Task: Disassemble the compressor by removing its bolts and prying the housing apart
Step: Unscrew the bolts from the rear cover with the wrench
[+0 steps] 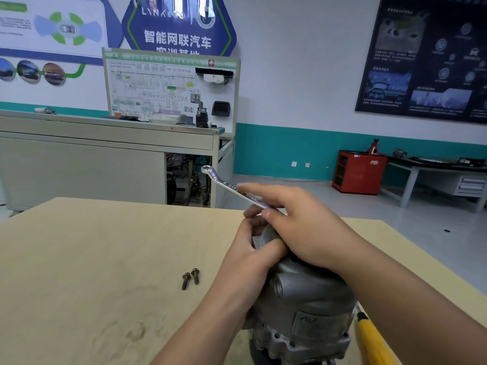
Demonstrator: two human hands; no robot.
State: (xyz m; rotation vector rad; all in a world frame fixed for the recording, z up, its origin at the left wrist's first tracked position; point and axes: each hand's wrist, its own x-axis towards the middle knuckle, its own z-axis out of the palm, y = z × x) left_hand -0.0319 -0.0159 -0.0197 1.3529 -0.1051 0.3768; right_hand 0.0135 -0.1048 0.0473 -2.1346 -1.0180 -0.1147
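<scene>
Two bolts [190,279] lie removed on the surface [92,259]. The right hand [303,227] pinches the wrench [224,183]; the left hand [245,256] grips the compressor [303,299]. The housing appears still closed, so prying remains.

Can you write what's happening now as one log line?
right hand: holds wrench | left hand: grips compressor | bolts: two loose on table

Blue hexagon wall sign [179,26]: "LYNK&CO", "智能网联汽车"; other print illegible.
</scene>
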